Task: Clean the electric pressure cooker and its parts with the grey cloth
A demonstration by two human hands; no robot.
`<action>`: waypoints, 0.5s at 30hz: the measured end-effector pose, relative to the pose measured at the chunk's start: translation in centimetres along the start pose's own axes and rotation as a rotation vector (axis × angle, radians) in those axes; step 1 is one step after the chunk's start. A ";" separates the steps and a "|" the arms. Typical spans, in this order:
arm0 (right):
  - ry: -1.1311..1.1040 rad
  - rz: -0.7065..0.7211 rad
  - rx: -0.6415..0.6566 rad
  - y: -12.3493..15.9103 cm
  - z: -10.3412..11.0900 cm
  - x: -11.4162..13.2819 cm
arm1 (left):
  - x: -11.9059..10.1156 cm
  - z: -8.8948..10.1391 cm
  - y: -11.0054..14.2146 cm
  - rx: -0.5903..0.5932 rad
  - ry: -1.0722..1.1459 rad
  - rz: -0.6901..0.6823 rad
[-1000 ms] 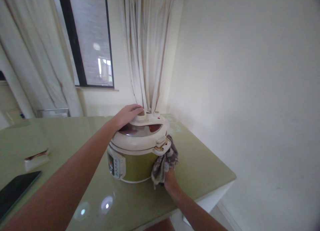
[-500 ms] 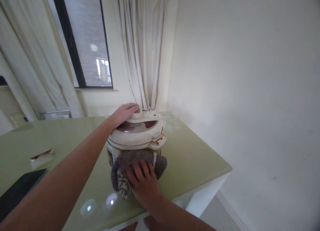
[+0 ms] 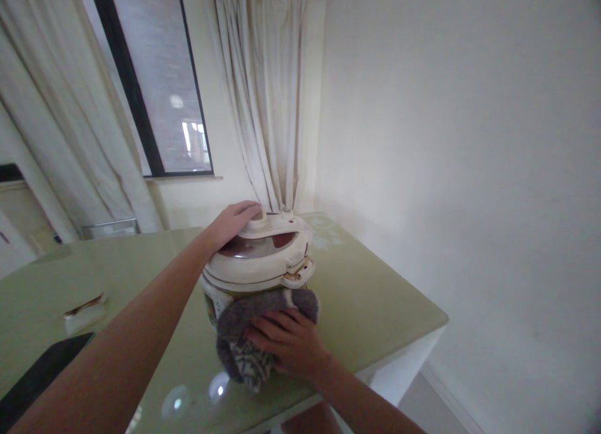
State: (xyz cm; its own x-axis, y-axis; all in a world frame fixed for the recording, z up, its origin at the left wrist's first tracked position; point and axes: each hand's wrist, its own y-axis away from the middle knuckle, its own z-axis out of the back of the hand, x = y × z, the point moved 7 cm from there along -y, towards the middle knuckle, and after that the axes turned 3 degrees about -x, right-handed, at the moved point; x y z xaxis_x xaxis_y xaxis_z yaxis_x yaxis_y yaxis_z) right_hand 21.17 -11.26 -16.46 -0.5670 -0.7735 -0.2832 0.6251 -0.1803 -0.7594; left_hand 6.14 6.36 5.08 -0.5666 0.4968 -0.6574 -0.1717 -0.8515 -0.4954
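Note:
A white electric pressure cooker point(image 3: 253, 268) with a dark glossy panel on its lid stands near the table's far right corner. My left hand point(image 3: 235, 223) reaches over from the left and grips the knob on top of the lid. Its fingertips curl round the knob and are partly hidden. Against the cooker's front, my right hand point(image 3: 293, 343) presses a bunched grey cloth point(image 3: 244, 315) with a striped lower part. The fingers of this hand are bent into the cloth, which covers most of the cooker's front side.
The cooker stands on a glossy pale green table point(image 3: 366, 309), whose right corner sticks out towards the viewer. A dark flat object point(image 3: 42, 371) and a small whitish packet point(image 3: 85, 314) lie at left. Curtains point(image 3: 267, 96) hang behind, and a wall point(image 3: 460, 171) rises at right.
My right hand and the cloth have shifted right across the cooker's front, and the hand has turned more sideways. My left hand stays on the lid knob. The view has tilted slightly.

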 end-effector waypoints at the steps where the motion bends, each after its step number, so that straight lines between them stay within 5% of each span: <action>1: 0.015 -0.070 -0.038 1.4 0.5 -1.8 | 0.1 0.0 -0.1 -0.002 -0.003 -0.003; 5: -0.008 -0.261 -0.146 4.9 0.8 -6.7 | 0.3 -0.1 -0.2 0.006 -0.022 0.008; 11: -0.138 -0.350 -0.221 5.8 -0.7 -6.7 | -0.3 -0.1 0.0 0.008 -0.033 0.001; 15: -0.380 -0.810 -0.242 6.7 -0.5 -8.9 | -0.4 -0.1 0.0 0.003 -0.028 0.003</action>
State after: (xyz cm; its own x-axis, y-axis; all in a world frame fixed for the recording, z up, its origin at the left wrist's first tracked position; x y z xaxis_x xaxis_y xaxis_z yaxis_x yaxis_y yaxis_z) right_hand 30.17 -5.28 -19.28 -0.5408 -0.6220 0.5663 -0.0387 -0.6542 -0.7554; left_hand 6.40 6.13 5.30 -0.5897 0.4895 -0.6424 -0.1727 -0.8534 -0.4918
